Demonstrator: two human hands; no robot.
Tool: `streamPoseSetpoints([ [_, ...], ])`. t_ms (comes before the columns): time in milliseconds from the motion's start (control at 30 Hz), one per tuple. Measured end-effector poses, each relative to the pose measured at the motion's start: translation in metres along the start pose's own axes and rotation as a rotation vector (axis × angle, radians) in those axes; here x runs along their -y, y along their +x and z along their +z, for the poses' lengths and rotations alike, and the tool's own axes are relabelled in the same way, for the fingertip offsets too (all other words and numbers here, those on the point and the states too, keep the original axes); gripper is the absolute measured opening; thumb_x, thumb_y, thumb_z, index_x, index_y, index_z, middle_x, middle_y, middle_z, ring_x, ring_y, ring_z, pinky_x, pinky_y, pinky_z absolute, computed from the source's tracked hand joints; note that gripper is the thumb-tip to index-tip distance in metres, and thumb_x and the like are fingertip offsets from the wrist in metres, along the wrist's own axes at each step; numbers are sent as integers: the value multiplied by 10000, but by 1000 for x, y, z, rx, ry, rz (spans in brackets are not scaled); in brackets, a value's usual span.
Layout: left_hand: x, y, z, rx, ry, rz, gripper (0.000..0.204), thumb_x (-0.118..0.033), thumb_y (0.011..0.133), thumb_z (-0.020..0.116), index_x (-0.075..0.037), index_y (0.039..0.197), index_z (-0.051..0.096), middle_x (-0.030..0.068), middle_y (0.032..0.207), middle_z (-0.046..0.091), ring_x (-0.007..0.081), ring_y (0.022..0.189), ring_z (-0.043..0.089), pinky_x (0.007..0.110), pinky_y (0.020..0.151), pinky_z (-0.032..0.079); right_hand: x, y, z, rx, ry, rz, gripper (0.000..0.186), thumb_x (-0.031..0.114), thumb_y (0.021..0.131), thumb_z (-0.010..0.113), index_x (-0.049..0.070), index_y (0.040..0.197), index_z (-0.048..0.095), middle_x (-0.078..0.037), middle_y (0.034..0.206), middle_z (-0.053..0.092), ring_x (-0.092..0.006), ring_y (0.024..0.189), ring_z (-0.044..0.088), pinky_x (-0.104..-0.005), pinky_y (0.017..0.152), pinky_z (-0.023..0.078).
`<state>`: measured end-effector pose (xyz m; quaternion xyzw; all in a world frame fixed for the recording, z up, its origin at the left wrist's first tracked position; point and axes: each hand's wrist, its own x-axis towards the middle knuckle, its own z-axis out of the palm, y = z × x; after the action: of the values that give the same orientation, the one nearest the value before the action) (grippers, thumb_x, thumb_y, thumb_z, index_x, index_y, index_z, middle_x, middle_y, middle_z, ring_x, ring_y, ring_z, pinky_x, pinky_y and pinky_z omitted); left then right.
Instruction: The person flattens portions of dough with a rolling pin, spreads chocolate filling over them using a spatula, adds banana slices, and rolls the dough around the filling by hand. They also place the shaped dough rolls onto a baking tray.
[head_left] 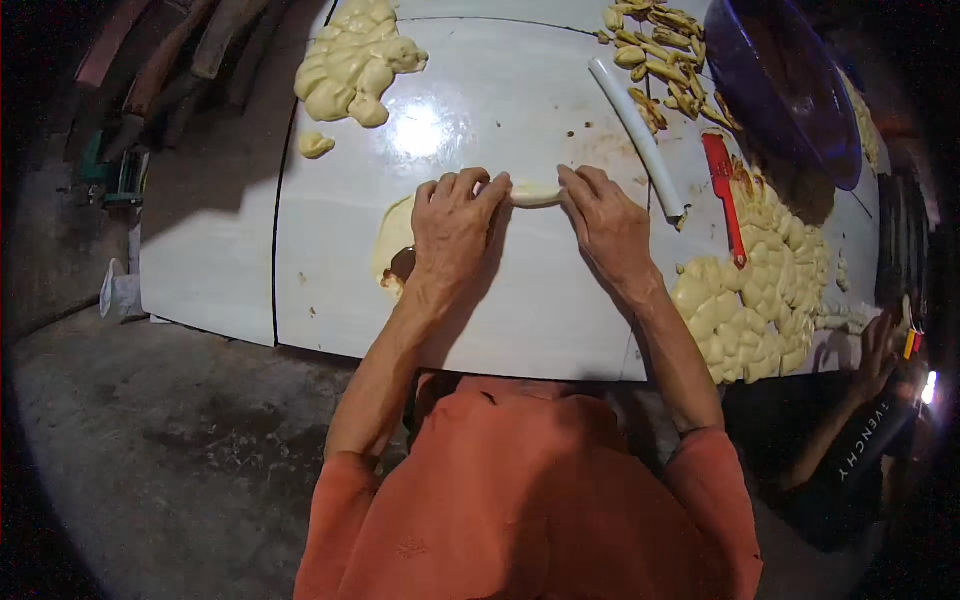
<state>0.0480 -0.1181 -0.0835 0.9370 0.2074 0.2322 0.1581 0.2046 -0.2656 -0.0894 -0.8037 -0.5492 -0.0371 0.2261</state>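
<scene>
Dough roll [537, 193], back from the worktop's [520, 320] near edge, looks soft, light, best held at both ends, where left hand [458, 225] and right hand [608, 225] curl, pinch unclear.

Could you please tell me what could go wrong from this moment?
The pale dough strip between the left hand and right hand might tear if pulled too hard. The dark brown patch on the flat dough lies beside the left hand and could smear onto it. The white tube near the right hand might roll if bumped.
</scene>
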Motion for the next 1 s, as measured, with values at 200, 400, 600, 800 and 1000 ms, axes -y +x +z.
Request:
streamPoseSetpoints([
  [200, -16, 10, 2, 82, -118, 68, 303, -139, 842, 772, -84, 1136, 726, 104, 998, 688, 294, 902, 655, 434, 794, 496, -8, -10, 3, -45, -19, -104, 356, 168, 884, 728, 105, 1227, 653, -71, 1021, 640, -239, 912, 643, -400, 754, 522],
  [400, -11, 27, -18, 269, -193, 7, 187, -87, 815, 751, -85, 1000, 721, 108, 881, 670, 332, 834, 668, 447, 749, 536, -2, 11, -19, 109, 459, 76, 214, 62, 860, 657, -9, 1061, 673, -166, 896, 646, -361, 867, 631, -441, 792, 512],
  [600, -30, -11, -16, 473, -196, 87, 248, -89, 812, 729, -94, 1060, 736, 89, 1001, 706, 291, 913, 686, 401, 779, 542, -8, -38, -45, 229, 302, -70, 194, 147, 880, 690, 56, 1051, 679, -115, 951, 638, -316, 903, 635, -438, 828, 513],
  [800, -34, -20, -38, 303, -189, -40, 410, -168, 838, 785, -70, 1226, 695, 142, 1158, 706, 335, 1032, 673, 443, 872, 524, -86, 20, -70, -80, 317, 474, 269, 203, 943, 671, 48, 1162, 681, -153, 1112, 690, -344, 1032, 672, -437, 867, 533],
  [1000, -12, -45, -65, 238, -137, -97, 409, -156, 842, 810, -100, 1234, 707, 119, 1174, 709, 313, 1027, 672, 423, 883, 520, -187, 53, -40, -141, -163, 389, 291, 242, 934, 658, 63, 1160, 693, -134, 1104, 705, -344, 978, 697, -454, 840, 547],
])
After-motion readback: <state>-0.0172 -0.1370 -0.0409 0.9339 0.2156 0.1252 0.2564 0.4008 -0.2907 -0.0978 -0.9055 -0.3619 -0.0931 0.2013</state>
